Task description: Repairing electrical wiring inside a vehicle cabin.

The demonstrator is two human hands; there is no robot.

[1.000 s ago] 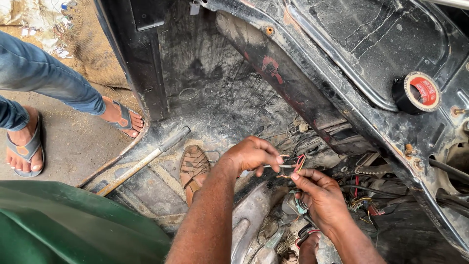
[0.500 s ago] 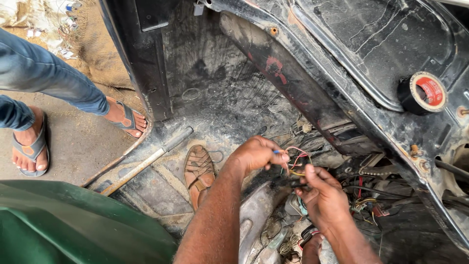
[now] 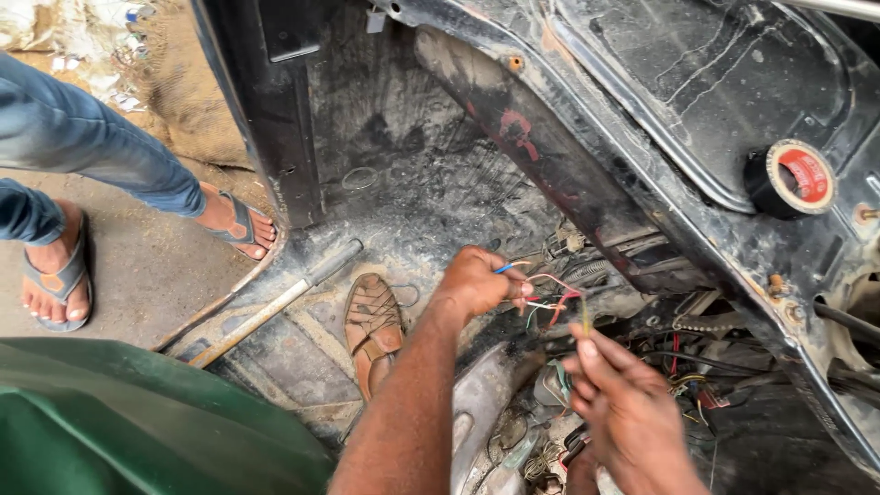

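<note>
Bystander: sandalled feet [image 3: 55, 275] at the floor's left edge.
Left hand [image 3: 478, 284]: pinches the coloured wires [image 3: 550, 298], nearer their loose ends.
Wires: run left to right between both hands.
Right hand [image 3: 623, 403]: fingertips pressed onto one strand, below-right.

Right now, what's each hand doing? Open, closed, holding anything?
Left hand: closed, pinching a bunch of thin coloured wires.
Right hand: fingers pinched on one wire strand from the same bunch.

A roll of black tape [image 3: 790, 179] sits on the dark metal panel [image 3: 697, 73]. A brown sandal [image 3: 372, 327] lies beside a long metal rod [image 3: 275, 305]. Another person's sandalled feet [image 3: 60, 275] stand nearby.
</note>
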